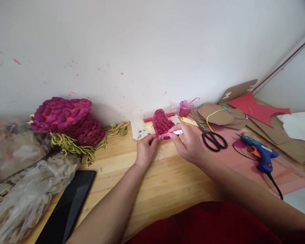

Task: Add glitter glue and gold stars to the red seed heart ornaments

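Magenta, bumpy-textured piece (160, 122): mid-surface, overlapping a white, star-strewn sheet (135, 128). Right hand (188, 140) closed around a white, pen-shaped tool (178, 132); left hand (146, 150) curled at the lower edge, its hold hidden. Risks judged: bumps could make the tool skid; loose bracing, the piece shift; a rightward swing, the translucent pink plastic cup (186, 108) tip.

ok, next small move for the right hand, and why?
Probably nudge the white pen-like tool slightly along the magenta piece's lower edge: the right hand already holds it there, tip by the left hand's fingertips. Slow seems wise, since tip and fingertips are so close.
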The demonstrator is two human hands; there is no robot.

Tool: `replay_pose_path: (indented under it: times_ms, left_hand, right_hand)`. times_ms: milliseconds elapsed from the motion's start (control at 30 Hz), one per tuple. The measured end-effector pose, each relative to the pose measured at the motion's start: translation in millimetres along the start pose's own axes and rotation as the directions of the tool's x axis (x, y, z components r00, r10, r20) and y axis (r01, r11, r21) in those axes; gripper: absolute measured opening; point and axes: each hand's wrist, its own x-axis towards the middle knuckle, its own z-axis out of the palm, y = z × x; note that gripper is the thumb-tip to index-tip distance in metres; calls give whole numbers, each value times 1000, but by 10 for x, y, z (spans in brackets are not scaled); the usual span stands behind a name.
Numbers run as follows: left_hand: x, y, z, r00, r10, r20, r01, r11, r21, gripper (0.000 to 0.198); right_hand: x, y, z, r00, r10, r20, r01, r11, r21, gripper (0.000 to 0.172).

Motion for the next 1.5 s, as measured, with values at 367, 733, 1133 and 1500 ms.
replay_pose_path:
  times_ms: [367,733,1133,1500]
  left_hand:
    - [-4,-28,17,1000,3,-9,-3,1000,-29,20]
    - [-4,-8,31,1000,-6,-22,5,999,-37,19]
    - [-3,-7,31,999,-18,-31,17,999,-42,19]
    - [11,-12,12,999,-27,-20,26,999,-40,19]
  right_hand:
    - [19,-6,-31,984,-180,-2,179,977,-115,2]
    - [6,-17,-31,972,-232,34,234,957,-170,4]
    - [5,10,-18,975,-222,22,222,961,-165,3]
    - [-5,94,-1,990,123,-69,-116,989,96,10]
